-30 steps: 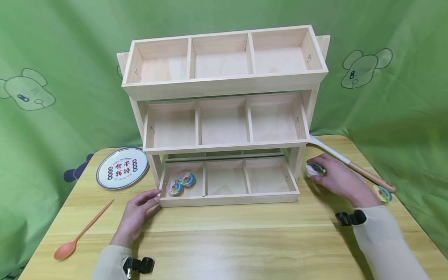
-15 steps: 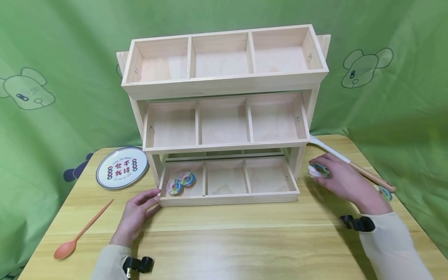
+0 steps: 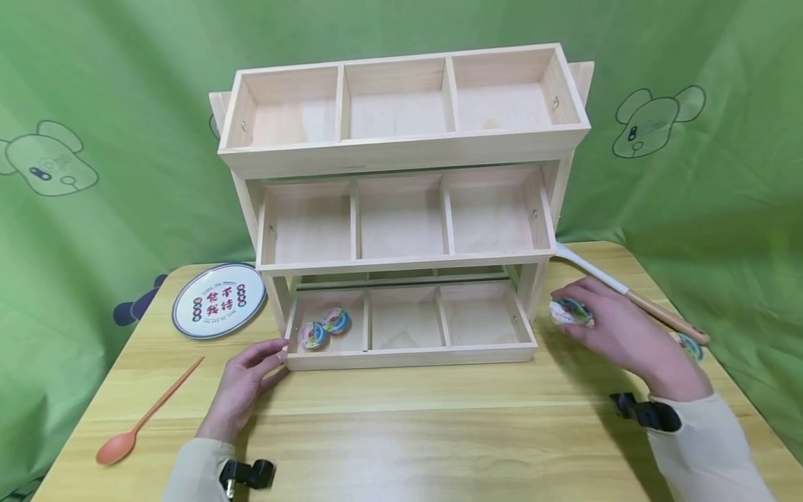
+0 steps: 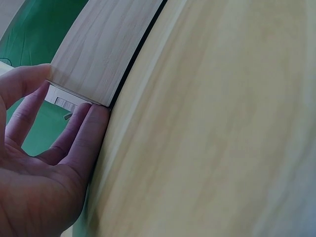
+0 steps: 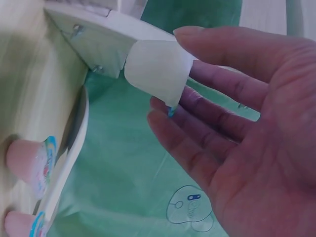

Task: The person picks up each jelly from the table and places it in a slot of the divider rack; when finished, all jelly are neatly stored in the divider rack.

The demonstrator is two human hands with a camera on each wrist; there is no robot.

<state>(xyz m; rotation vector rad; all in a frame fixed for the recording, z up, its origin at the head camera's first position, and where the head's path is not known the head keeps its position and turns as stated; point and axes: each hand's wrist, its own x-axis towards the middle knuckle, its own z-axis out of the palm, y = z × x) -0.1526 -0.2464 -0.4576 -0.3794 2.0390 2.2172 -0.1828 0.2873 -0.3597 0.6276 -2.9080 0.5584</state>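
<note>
Around wooden rack, plate, spoon, long-handled utensil

Free tabletop mid-front, wooden rack blocking — rear unclear

Glare pales the table; wrist views look dimmer.

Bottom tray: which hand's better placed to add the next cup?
Right hand, likely: it holds a cup right of the bottom tray; the left hand has none and grips the tray's left end.
</note>
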